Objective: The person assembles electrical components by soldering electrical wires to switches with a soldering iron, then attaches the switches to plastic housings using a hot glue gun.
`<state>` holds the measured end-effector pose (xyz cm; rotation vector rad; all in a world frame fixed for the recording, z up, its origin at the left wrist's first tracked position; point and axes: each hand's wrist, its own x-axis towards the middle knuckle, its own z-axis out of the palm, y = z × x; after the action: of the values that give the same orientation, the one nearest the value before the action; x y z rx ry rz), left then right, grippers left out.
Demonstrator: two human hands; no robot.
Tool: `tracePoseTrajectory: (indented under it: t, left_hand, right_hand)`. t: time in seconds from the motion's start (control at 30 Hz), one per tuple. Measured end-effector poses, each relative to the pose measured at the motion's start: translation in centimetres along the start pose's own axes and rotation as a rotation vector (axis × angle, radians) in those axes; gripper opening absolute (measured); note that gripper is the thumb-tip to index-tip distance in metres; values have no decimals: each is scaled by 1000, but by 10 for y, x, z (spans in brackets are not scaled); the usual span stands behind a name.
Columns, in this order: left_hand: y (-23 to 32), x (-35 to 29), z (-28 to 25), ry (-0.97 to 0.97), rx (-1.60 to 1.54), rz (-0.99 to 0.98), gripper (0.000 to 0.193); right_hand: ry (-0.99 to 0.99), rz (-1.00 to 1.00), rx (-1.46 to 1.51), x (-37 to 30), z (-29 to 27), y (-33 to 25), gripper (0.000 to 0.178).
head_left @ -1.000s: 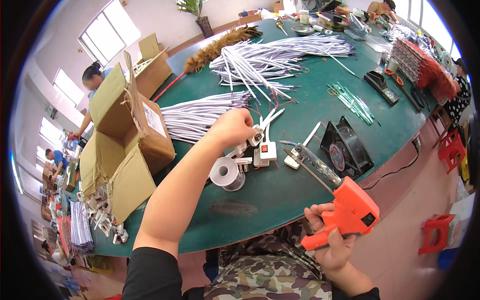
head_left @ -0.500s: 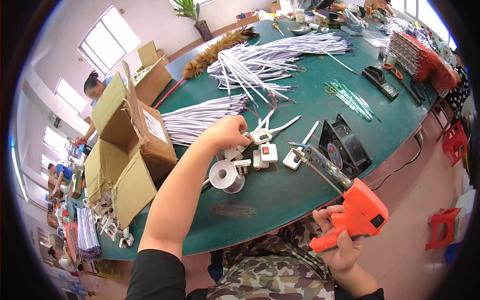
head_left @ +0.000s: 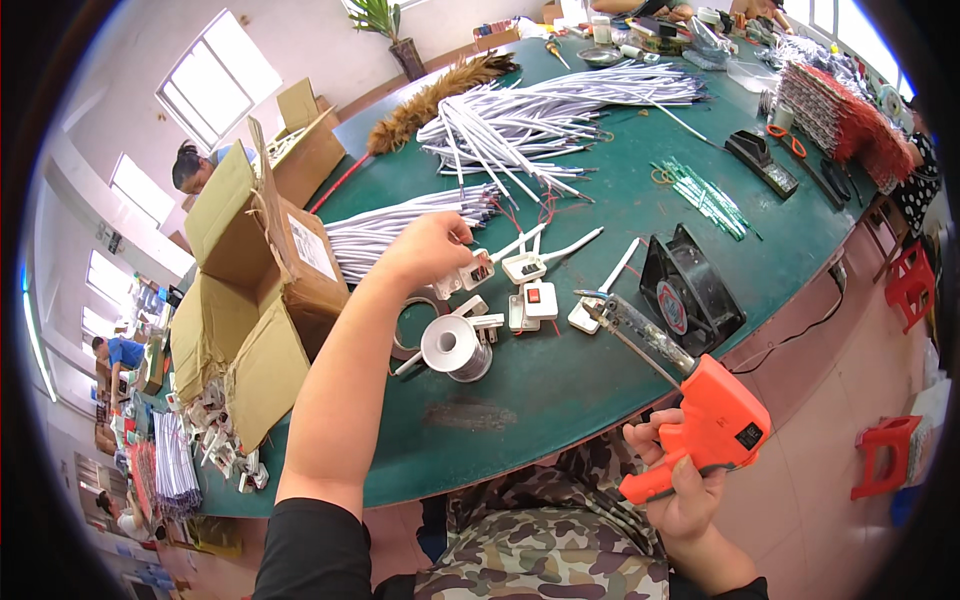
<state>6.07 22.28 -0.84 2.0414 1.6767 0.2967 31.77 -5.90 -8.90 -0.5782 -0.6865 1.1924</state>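
My left hand (head_left: 428,252) reaches over the table with its fingertips pinched together; what lies between them is too small to make out. Just below the fingers is an open white plastic switch housing (head_left: 479,271), with a white cable leading off it. Another open housing (head_left: 524,266) and a white piece with a red rocker switch (head_left: 540,299) are close by. My right hand (head_left: 684,494) grips the handle of an orange soldering gun (head_left: 722,412). Its tip points up and left, near a single white housing (head_left: 584,318) with a cable.
A spool of solder wire (head_left: 452,346) stands in front of the housings. A black fan (head_left: 690,290) sits beside the soldering gun. White cable bundles (head_left: 560,110), a feather duster (head_left: 430,105) and green-white strips (head_left: 710,200) lie farther back. An open cardboard box (head_left: 240,300) is at left.
My left hand has shifted up and left, exposing the open housing and a ring behind the spool. The soldering gun has moved slightly left in my right hand.
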Motion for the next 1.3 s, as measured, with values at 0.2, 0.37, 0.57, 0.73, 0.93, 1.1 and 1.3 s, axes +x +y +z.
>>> tracePoseTrajectory:
  t: [0.2,0.37,0.57,0.73,0.93,1.1,1.3]
  left_hand:
    - [3,-16,-9,18,-306,-79,25]
    - [-5,-41,-5,146,-619,-19,16]
    - [-2,-88,5,230,-905,71,12]
    - [1,-145,24,403,-1084,126,11]
    - [-9,-218,72,470,-1381,157,10]
    - [-5,-249,108,567,-1461,134,10]
    - [-10,-265,120,598,-1396,259,10]
  right_hand:
    - [-8,-13,18,2,-2,0,47]
    - [-20,-18,-2,2,1,0,46]
    - [12,-21,12,-2,-1,-1,44]
    - [-20,60,-13,-1,3,3,44]
    - [-162,115,-94,8,38,36,38]
    - [-184,90,-36,-2,88,77,33]
    - [-225,115,-276,-19,109,88,44]
